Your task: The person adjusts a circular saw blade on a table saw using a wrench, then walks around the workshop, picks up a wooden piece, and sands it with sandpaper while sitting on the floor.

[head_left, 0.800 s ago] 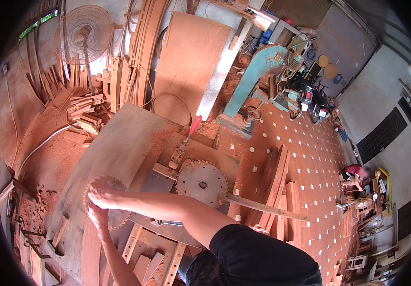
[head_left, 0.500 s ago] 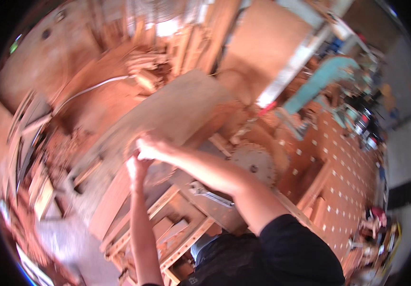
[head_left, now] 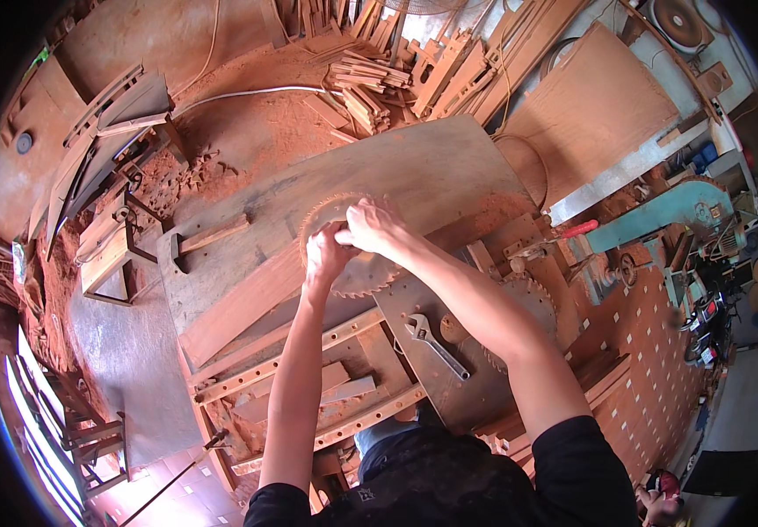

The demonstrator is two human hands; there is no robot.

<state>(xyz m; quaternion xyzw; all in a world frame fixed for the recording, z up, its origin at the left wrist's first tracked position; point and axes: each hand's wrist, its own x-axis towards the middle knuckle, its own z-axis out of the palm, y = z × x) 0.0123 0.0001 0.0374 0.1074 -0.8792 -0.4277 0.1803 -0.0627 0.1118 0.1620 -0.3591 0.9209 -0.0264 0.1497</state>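
Note:
A round toothed saw blade (head_left: 366,274) is at my hands, above the wooden tabletop. My left hand (head_left: 328,252) is closed on the blade's left side. Over its upper middle, my right hand (head_left: 372,227) has its fingers bent in against the blade, close to the left hand; its fingertips are partly hidden. An adjustable wrench (head_left: 438,346) lies on the dark metal plate (head_left: 414,386) nearer to me. Right of it, a second saw blade (head_left: 526,318) is partly behind my right forearm.
A hammer (head_left: 212,235) and a reddish board (head_left: 247,307) lie on the tabletop (head_left: 414,158). Wood offcuts (head_left: 366,92) are piled beyond it. A drilled wooden frame (head_left: 335,430) stands near my body. A teal machine (head_left: 660,211) is at the right.
The view has swung, so the bench and tools appear shifted, and the blur has cleared. Both hands stay close together at the saw blade, which now shows plainly.

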